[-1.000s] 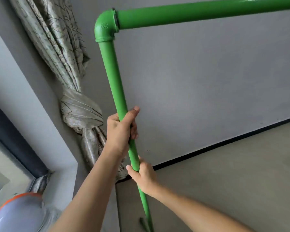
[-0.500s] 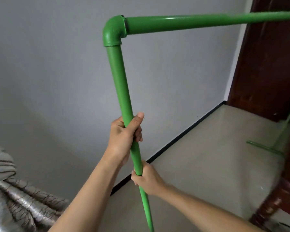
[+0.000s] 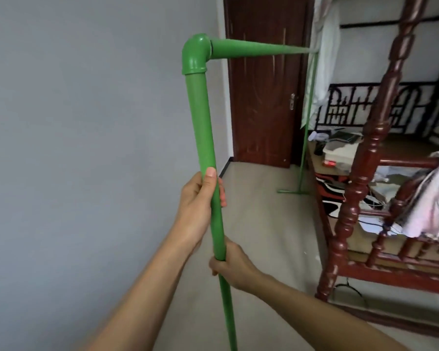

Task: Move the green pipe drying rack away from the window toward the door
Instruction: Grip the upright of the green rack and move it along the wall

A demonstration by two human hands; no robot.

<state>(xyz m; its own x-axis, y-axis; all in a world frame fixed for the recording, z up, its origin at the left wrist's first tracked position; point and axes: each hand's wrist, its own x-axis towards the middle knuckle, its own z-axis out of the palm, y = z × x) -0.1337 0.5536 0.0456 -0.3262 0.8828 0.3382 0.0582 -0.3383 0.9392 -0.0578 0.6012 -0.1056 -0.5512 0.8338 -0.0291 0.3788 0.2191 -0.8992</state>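
head view: left hand [image 3: 196, 198] and right hand [image 3: 232, 266] both clench the near upright of the rack [image 3: 204, 127], left above right. the rack runs along the wall [image 3: 86, 148] toward the door [image 3: 264, 97]. keep the upright vertical and lift evenly. the bed [image 3: 360, 188] crowds the far foot [image 3: 293, 191]; steer clear.

From nine to twelve o'clock you face a plain grey wall [image 3: 86, 122], evenly lit. At twelve to one o'clock stands a closed dark brown door [image 3: 264, 97] with a metal handle [image 3: 292, 101] on its right edge. The beige floor [image 3: 271, 224] runs from the door toward you, a dark skirting line along the wall's base. From two to four o'clock you have a reddish turned-wood bed frame [image 3: 360, 188], cluttered with cloth and papers.
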